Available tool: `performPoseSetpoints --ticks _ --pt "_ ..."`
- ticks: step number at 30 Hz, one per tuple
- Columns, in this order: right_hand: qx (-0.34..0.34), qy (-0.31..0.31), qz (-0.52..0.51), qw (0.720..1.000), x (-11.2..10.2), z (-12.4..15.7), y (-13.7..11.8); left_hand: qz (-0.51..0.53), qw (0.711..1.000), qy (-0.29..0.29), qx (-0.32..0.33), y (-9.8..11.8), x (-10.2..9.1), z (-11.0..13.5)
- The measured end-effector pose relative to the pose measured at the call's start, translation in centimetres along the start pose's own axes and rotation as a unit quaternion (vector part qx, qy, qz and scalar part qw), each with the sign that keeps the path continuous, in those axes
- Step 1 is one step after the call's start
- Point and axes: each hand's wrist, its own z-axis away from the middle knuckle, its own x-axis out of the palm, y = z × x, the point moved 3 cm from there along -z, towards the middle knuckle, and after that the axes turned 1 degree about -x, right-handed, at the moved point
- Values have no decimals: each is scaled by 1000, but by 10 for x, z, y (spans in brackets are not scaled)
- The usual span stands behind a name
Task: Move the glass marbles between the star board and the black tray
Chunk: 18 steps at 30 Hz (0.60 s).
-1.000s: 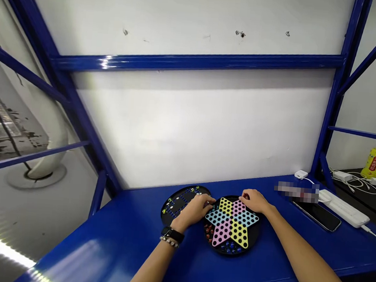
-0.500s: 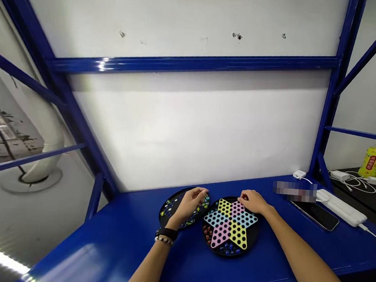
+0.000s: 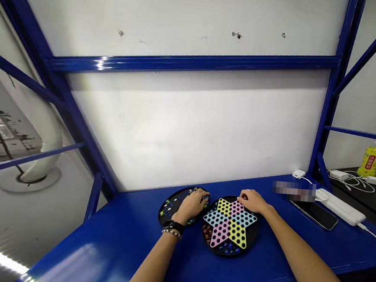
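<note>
A round black board with a pastel six-pointed star [image 3: 230, 224] full of holes lies on the blue tabletop, with marbles in its rim pockets. Left of it lies a round black tray [image 3: 170, 204] holding several coloured marbles. My left hand [image 3: 193, 204], with a watch and bead bracelet at the wrist, lies over the tray's right side. Its fingers are curled down among the marbles, and what they hold is hidden. My right hand [image 3: 251, 201] rests on the star board's far right rim, fingers bent and gripping the edge.
A dark phone [image 3: 315, 213] and a white power strip [image 3: 342, 207] lie right of the board, with a white charger [image 3: 299, 173] by the wall. A yellow bottle [image 3: 372, 160] and cables sit on the neighbouring black surface. Blue frame posts stand on both sides.
My left hand moved from the star board's left edge over to the marble tray and curled its fingers there. My right hand stayed on the board's rim.
</note>
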Motion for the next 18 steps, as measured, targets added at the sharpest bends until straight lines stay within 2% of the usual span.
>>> performPoseSetpoints --ticks 5,11,18 --pt "3 -1 3 1000 0 -1 1 -21 999 -7 -36 7 7 -8" --pt "0 -2 4 1000 0 -1 1 43 998 -17 -51 9 0 -2" --pt "3 -3 4 1000 1 -2 3 129 989 56 -56 -1 -6 3"
